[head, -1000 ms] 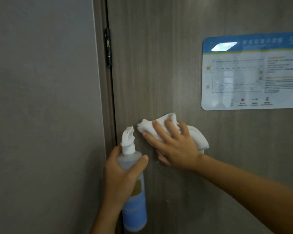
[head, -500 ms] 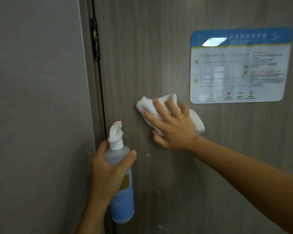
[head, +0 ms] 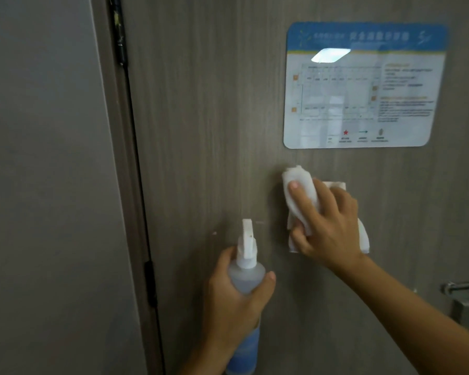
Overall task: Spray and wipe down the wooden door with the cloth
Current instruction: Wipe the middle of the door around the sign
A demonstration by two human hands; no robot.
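The grey-brown wooden door (head: 206,136) fills most of the view. My right hand (head: 328,228) presses a crumpled white cloth (head: 299,185) flat against the door, just below a laminated sign. My left hand (head: 233,301) grips a clear spray bottle (head: 246,274) with a white nozzle and a blue lower part, held upright close to the door, lower left of the cloth. A few small white specks sit on the door near the nozzle.
A blue and white laminated sign (head: 363,85) hangs on the door at upper right. A metal door handle (head: 463,288) shows at the right edge. Black hinges (head: 150,282) line the door's left edge beside the frame and a grey wall (head: 44,185).
My right hand has wiped the cloth up and then to the right across the door, toward the sign. The view has shifted, and the left hand keeps the bottle.
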